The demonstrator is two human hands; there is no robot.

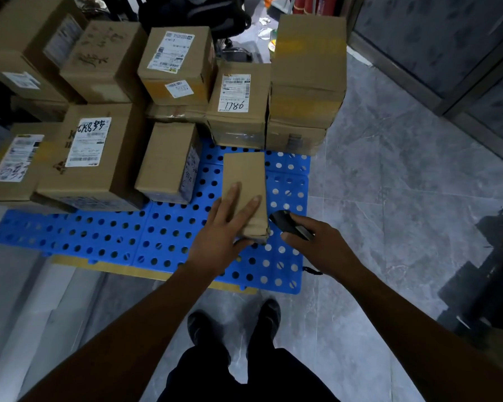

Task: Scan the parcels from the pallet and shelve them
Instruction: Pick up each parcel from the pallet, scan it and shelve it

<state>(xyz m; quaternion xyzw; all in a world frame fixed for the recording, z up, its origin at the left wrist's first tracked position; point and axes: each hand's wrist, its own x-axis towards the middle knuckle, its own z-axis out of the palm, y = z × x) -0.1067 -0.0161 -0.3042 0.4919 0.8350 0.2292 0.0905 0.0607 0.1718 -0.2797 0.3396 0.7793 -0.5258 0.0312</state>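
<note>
A small plain brown parcel lies over the blue perforated pallet, no label showing on its top. My left hand grips its near end, fingers spread across the top and thumb underneath. My right hand holds a black handheld scanner just right of that near end, its nose close to the parcel's corner. Several cardboard parcels fill the pallet's back and left, among them a box marked 1786 and a tall unlabelled box.
Grey marble-look floor lies to the right of the pallet. Dark equipment stands at the right edge and a dark cabinet front at the top right. My feet stand at the pallet's near edge.
</note>
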